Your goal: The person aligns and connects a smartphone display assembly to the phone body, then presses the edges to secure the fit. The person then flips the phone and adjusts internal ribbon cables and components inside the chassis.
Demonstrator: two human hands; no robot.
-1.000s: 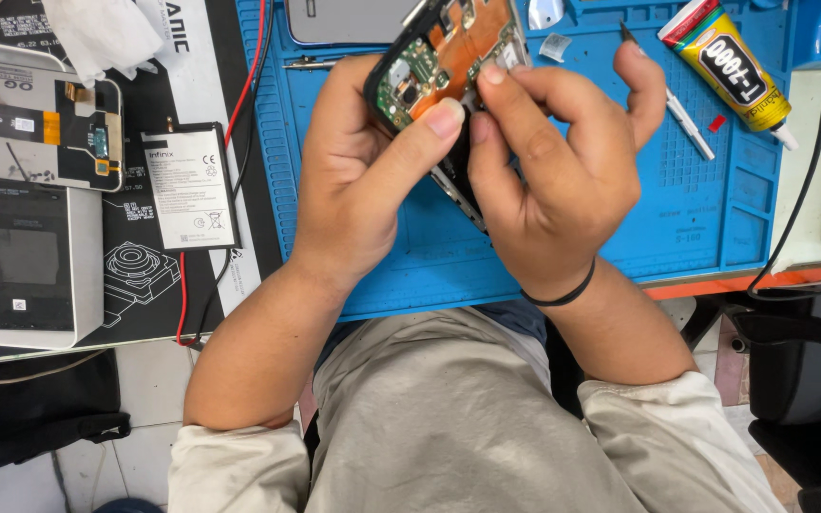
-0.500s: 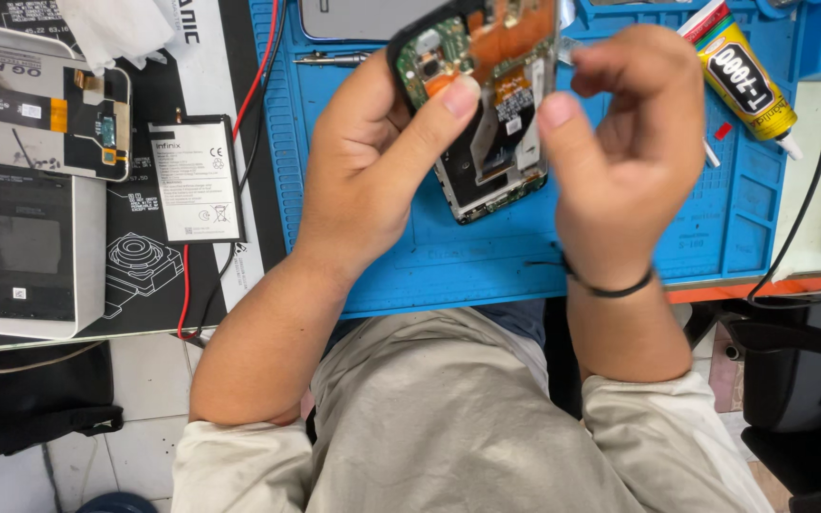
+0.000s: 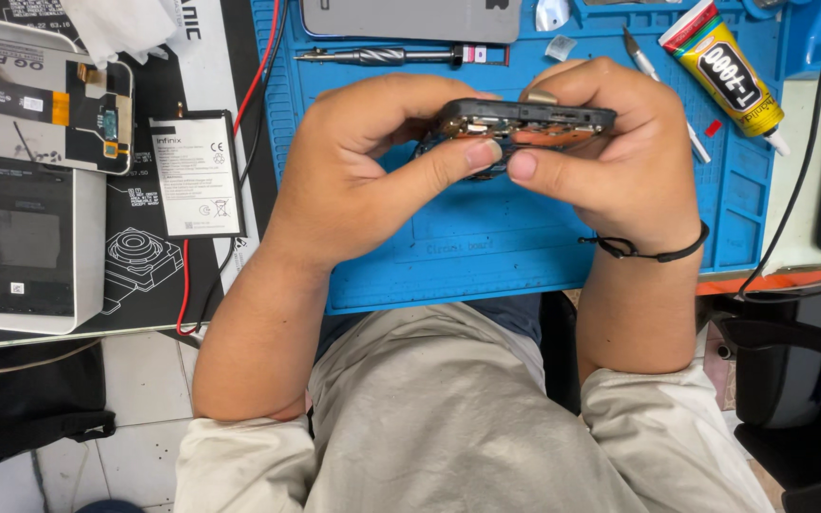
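The opened phone (image 3: 525, 122) is held edge-on above the blue mat (image 3: 525, 247), so only its dark frame and a strip of orange and metal parts inside show. It looks light and stiff along the frame, but fragile: the bare circuitry and thin ribbons inside would likely not bear pressing or smearing. By my judgement the safe hold is on the plastic rim and corners, not across the open face, and the smooth frame could slip if pinched loosely.

The left hand (image 3: 363, 171) wraps the phone's left end, its fingers (image 3: 401, 95) curled over the top edge and the thumb pressed up against the lower edge. The right hand (image 3: 620, 161) closes on the right end the same way, thumb meeting the left thumb near the middle below the frame. Both hands are closed snugly on the phone; none of it rests on the mat.

Behind the hands on the mat lie a screwdriver (image 3: 382, 56), a grey phone back (image 3: 410, 19), a slim blade (image 3: 643, 57) and a tube of glue (image 3: 719, 66). Left of the mat, on the bench, sit a battery (image 3: 194, 174), a red wire (image 3: 257, 76), a screen panel (image 3: 45, 104) and a dark phone shell (image 3: 21, 237).
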